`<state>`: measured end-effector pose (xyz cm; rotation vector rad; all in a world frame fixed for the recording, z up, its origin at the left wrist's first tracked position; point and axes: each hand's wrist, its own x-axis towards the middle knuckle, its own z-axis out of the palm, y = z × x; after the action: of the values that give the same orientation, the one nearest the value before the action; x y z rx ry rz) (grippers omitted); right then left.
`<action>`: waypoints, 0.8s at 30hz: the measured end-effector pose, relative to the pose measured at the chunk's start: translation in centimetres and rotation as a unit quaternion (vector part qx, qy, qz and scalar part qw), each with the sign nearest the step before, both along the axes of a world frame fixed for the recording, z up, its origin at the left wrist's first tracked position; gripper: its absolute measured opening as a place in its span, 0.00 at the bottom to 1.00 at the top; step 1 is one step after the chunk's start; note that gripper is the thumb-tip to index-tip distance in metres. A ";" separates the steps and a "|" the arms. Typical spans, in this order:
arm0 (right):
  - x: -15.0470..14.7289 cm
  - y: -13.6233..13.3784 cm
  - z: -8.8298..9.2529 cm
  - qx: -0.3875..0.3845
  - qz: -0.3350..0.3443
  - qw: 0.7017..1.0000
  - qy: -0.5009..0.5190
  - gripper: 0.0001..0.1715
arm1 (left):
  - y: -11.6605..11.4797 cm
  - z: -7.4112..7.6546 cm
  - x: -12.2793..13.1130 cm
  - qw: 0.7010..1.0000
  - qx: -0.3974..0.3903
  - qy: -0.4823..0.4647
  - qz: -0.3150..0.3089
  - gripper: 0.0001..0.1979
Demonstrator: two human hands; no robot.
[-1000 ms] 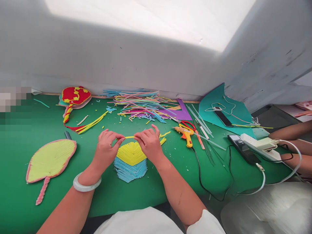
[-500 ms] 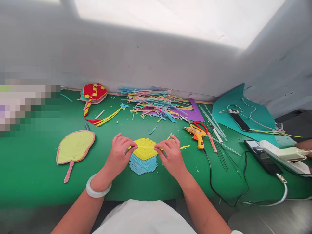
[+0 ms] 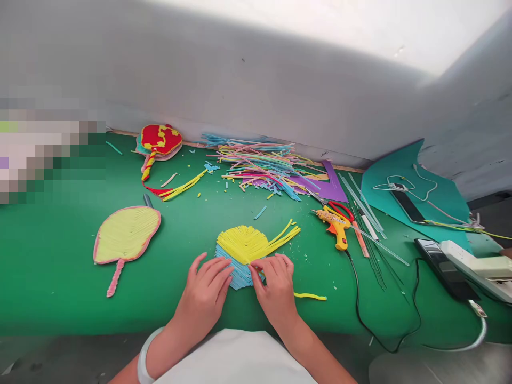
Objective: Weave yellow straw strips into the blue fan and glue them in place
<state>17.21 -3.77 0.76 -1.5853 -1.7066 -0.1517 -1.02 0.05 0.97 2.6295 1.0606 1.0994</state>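
Note:
A leaf-shaped panel of fuzzy pipe cleaners lies in front of me, its yellow half [image 3: 242, 240] in V-shaped rows above its blue half [image 3: 242, 277]. On the left side of the blue part, my left hand [image 3: 208, 293] has its fingers bent and close to the thumb; whatever is between them is hidden. My right hand [image 3: 276, 285] pinches a yellow pipe cleaner [image 3: 310, 296] near the panel's lower yellow tip, and the loose end sticks out rightward from under the hand. Several yellow ends [image 3: 286, 237] stick out from the panel's right side.
A finished yellow fan [image 3: 128, 234] lies left, a red fan [image 3: 162, 140] behind it. Loose pipe cleaners [image 3: 256, 160] are heaped at the back. A yellow glue gun [image 3: 338, 229], scissors [image 3: 340, 209], wires, phones [image 3: 444, 269] and a power strip [image 3: 472, 261] occupy the right.
Both hands have come down toward me from the yellow part to the blue part. The strip once stretched between them now trails right from my right hand. The view has shifted slightly.

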 end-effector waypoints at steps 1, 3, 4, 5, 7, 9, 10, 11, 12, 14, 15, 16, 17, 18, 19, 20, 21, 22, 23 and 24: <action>-0.3 0.1 0.0 -0.003 0.003 1.000 -0.002 0.05 | -0.2 -0.1 0.2 1.000 -0.004 0.002 -0.011 0.12; -0.7 0.3 -0.1 -0.012 0.010 1.000 -0.007 0.05 | -0.4 -0.4 0.5 1.000 -0.013 0.005 -0.021 0.12; -0.9 0.4 -0.2 -0.018 0.012 1.000 -0.009 0.06 | -0.4 -0.5 0.5 1.000 -0.015 0.007 -0.022 0.12; -1.1 0.5 -0.3 -0.024 0.012 1.000 -0.010 0.06 | -0.4 -0.7 0.5 1.000 -0.016 0.008 -0.021 0.12; -1.3 0.5 -0.5 -0.031 0.007 0.999 -0.014 0.06 | -0.4 -0.9 0.4 1.000 -0.012 0.008 -0.012 0.12; -1.4 0.6 -0.7 -0.032 0.004 0.999 -0.018 0.07 | -0.4 -1.2 0.2 1.000 -0.005 0.007 0.003 0.12; -1.4 0.6 -0.7 -0.033 0.004 0.999 -0.020 0.07 | -0.4 -1.4 0.2 1.000 -0.002 0.010 0.011 0.13; -1.5 0.6 -0.8 -0.035 0.005 0.999 -0.023 0.07 | -0.4 -1.6 0.2 1.000 -0.002 0.015 0.018 0.13; -1.5 0.6 -0.8 -0.036 0.005 0.999 -0.027 0.07 | -0.4 -1.7 0.2 0.999 -0.003 0.022 0.023 0.14; -1.6 0.6 -0.9 -0.043 0.005 0.999 -0.033 0.08 | -0.5 -2.0 0.3 0.999 -0.007 0.040 0.031 0.16; -1.6 0.6 -0.9 -0.045 0.006 0.998 -0.034 0.08 | -0.5 -2.1 0.3 0.998 -0.010 0.050 0.034 0.17; -1.6 0.6 -1.0 -0.047 0.007 0.998 -0.034 0.08 | -0.5 -2.2 0.4 0.998 -0.011 0.058 0.037 0.17; -1.6 0.5 -1.0 -0.047 0.009 0.998 -0.032 0.08 | -0.5 -2.3 0.5 0.997 -0.010 0.066 0.039 0.18; -1.6 0.5 -1.0 -0.048 0.012 0.998 -0.030 0.08 | -0.5 -2.3 0.5 0.996 -0.010 0.073 0.041 0.18; -1.6 0.5 -1.0 -0.049 0.016 0.998 -0.029 0.07 | -0.5 -2.4 0.6 0.996 -0.009 0.079 0.044 0.18; -1.6 0.5 -1.0 -0.050 0.020 0.998 -0.029 0.07 | -0.5 -2.4 0.6 0.995 -0.009 0.083 0.046 0.18; -1.6 0.5 -1.0 -0.052 0.023 0.998 -0.030 0.07 | -0.5 -2.3 0.6 0.995 -0.009 0.086 0.048 0.18; -1.6 0.5 -1.0 -0.054 0.027 0.998 -0.031 0.07 | -0.5 -2.3 0.6 0.995 -0.009 0.090 0.050 0.18; -1.6 0.5 -1.0 -0.055 0.030 0.998 -0.031 0.07 | -0.5 -2.3 0.6 0.994 -0.008 0.094 0.051 0.18; -1.5 0.5 -1.0 -0.056 0.033 0.997 -0.030 0.08 | -0.5 -2.3 0.6 0.994 -0.006 0.099 0.053 0.18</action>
<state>15.66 -3.29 -0.25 -1.6178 -1.8388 -0.0730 -0.39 -0.48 -1.36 2.7466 1.2516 0.8600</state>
